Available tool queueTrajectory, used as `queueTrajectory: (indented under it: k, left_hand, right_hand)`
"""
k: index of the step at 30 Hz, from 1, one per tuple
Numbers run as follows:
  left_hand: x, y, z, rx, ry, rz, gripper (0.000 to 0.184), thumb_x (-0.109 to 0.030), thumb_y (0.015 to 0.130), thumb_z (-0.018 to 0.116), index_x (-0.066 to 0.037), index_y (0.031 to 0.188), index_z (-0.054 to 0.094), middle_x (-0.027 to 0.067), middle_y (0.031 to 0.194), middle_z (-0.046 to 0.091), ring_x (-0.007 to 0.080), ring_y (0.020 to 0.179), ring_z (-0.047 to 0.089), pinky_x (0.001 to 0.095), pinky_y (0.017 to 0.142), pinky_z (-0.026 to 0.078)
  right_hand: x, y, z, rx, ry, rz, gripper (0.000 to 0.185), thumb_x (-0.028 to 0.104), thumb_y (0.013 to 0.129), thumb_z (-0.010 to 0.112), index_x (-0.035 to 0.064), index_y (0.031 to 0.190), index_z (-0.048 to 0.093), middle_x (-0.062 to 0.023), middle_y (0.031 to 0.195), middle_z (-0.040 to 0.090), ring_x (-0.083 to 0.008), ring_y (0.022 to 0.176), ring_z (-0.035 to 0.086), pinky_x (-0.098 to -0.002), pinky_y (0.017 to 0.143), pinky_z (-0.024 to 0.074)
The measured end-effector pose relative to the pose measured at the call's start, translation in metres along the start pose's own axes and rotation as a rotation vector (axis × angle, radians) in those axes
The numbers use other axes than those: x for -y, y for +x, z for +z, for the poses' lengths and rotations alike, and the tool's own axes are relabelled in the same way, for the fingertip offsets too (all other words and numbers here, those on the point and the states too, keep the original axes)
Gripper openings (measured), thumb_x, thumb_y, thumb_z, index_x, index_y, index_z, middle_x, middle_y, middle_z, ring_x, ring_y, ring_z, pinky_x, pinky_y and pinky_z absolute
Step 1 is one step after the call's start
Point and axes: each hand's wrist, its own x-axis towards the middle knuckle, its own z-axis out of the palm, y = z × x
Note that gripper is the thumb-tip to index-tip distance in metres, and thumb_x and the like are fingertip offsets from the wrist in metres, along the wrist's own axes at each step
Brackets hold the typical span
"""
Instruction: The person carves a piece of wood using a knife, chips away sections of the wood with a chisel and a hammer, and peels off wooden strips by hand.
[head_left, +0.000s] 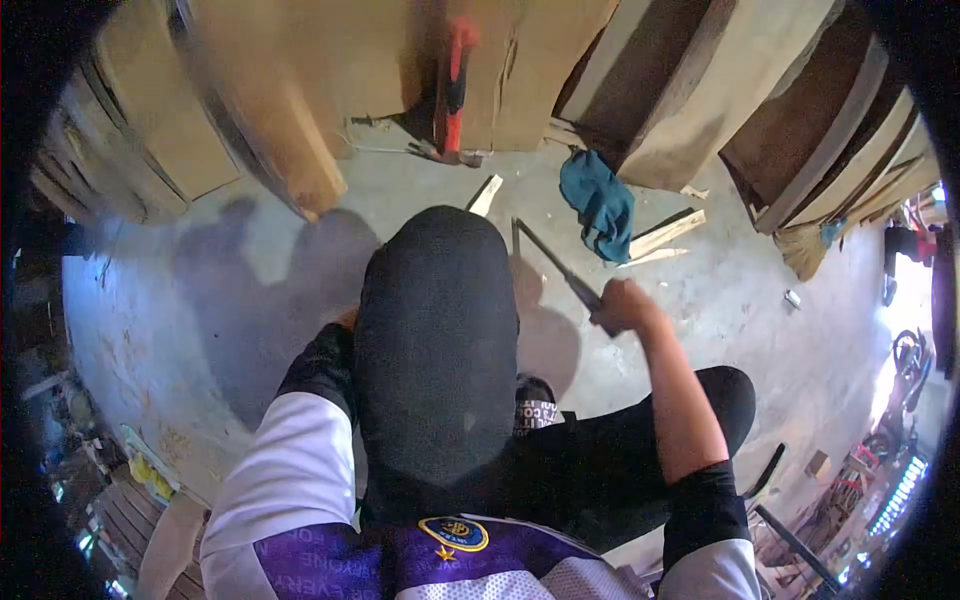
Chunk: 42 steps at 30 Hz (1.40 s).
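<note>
My right hand [622, 306] is closed around the dark grip of a long, narrow hand tool [548, 254] with a bent far end. The exact kind of tool is unclear. It is held above the concrete floor, to the right of my raised knee [437, 300]. Only a sliver of my left hand [348, 319] shows at the knee's left side. Its fingers and anything in them are hidden behind the leg. A pale wood strip [486, 195] sticks out beyond the knee.
A red-and-black-handled hammer [455, 95] leans head down against a brown panel. Right of it, a teal cloth [598, 205] lies beside split wood pieces [667, 235]. Thick boards [715, 90] lean along the back. A small light object [792, 299] lies on the floor at right.
</note>
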Motion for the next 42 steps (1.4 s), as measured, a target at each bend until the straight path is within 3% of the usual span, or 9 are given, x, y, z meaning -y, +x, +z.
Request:
queueTrajectory:
  k: [9,12,15,16,17,20,22,29,42]
  left_hand:
    - [-0.048,0.052,-0.115,-0.341,-0.049,0.264,0.026,-0.018,0.089,0.062,-0.002,0.110,0.060,0.0233,0.099,0.064,0.0345,0.094,0.062,0.0430,0.081,0.048]
    - [-0.092,0.041,-0.191,-0.650,0.041,0.342,0.022,-0.016,0.090,0.061,-0.002,0.106,0.056,0.0246,0.093,0.065,0.0406,0.087,0.063,0.0468,0.072,0.049]
    - [-0.135,0.004,-0.254,-0.799,-0.039,0.391,0.023,-0.021,0.092,0.060,-0.001,0.099,0.051,0.0225,0.085,0.062,0.0421,0.080,0.062,0.0471,0.066,0.048]
    - [-0.151,-0.009,-0.268,-0.778,-0.101,0.399,0.026,-0.023,0.093,0.060,-0.001,0.101,0.051,0.0224,0.084,0.060,0.0411,0.079,0.061,0.0474,0.067,0.046]
    - [-0.161,-0.014,-0.277,-0.758,-0.186,0.471,0.028,-0.026,0.094,0.060,-0.001,0.102,0.052,0.0217,0.080,0.061,0.0382,0.076,0.063,0.0451,0.066,0.046]
    - [-0.222,-0.057,-0.288,-0.674,-0.186,0.355,0.032,-0.030,0.093,0.061,-0.001,0.102,0.053,0.0203,0.077,0.062,0.0348,0.073,0.064,0.0423,0.065,0.047]
    - [-0.244,-0.064,-0.281,-0.685,-0.194,0.426,0.042,-0.040,0.091,0.064,0.000,0.101,0.059,0.0173,0.073,0.064,0.0319,0.068,0.064,0.0404,0.064,0.048]
    - [-0.305,-0.085,-0.256,-0.696,0.022,0.273,0.051,-0.051,0.088,0.062,0.000,0.089,0.060,0.0229,0.069,0.062,0.0396,0.070,0.065,0.0465,0.064,0.050]
    - [-0.263,-0.051,-0.212,-0.858,-0.046,0.288,0.048,-0.048,0.086,0.065,-0.001,0.081,0.059,0.0238,0.065,0.059,0.0431,0.066,0.061,0.0472,0.059,0.048]
  right_hand:
    - [-0.006,0.052,0.107,-0.222,-0.148,0.161,0.023,0.009,0.074,0.065,-0.0004,0.094,0.068,-0.0231,0.103,0.067,-0.0338,0.094,0.068,-0.0438,0.077,0.0568]
    - [-0.004,0.053,0.092,-0.379,-0.025,0.140,0.015,0.013,0.078,0.064,0.0012,0.086,0.067,-0.0224,0.096,0.067,-0.0347,0.094,0.068,-0.0450,0.076,0.0558]
    - [-0.016,0.085,0.068,-0.459,0.079,0.033,0.029,0.027,0.085,0.067,0.0034,0.102,0.064,-0.0192,0.112,0.066,-0.0380,0.099,0.065,-0.0431,0.073,0.0548]
    - [-0.043,0.133,0.078,-0.633,-0.038,-0.230,0.033,0.031,0.087,0.067,-0.0008,0.095,0.061,-0.0210,0.107,0.067,-0.0406,0.089,0.065,-0.0432,0.069,0.0529]
    - [0.002,0.073,-0.014,-0.443,0.234,-0.135,0.042,0.033,0.086,0.068,-0.0022,0.108,0.060,-0.0192,0.105,0.067,-0.0346,0.088,0.067,-0.0377,0.072,0.0529]
    - [0.031,0.016,-0.107,-0.451,1.647,-0.591,0.045,0.036,0.097,0.056,-0.0004,0.124,0.057,-0.0092,0.105,0.068,-0.0192,0.088,0.066,-0.0307,0.076,0.0527]
    - [0.049,-0.043,-0.151,-0.436,1.787,-0.626,0.042,0.036,0.102,0.048,-0.0014,0.116,0.060,-0.0077,0.103,0.068,-0.0177,0.086,0.066,-0.0297,0.075,0.0526]
    - [0.036,-0.089,-0.157,-0.681,1.864,-0.530,0.038,0.037,0.102,0.048,0.0014,0.099,0.062,-0.0035,0.084,0.064,-0.0118,0.075,0.063,-0.0254,0.063,0.0478]
    - [0.036,-0.044,-0.151,-0.470,1.617,-0.569,0.044,0.044,0.099,0.053,0.0030,0.091,0.068,-0.0056,0.074,0.067,-0.0062,0.057,0.052,-0.0210,0.054,0.0373]
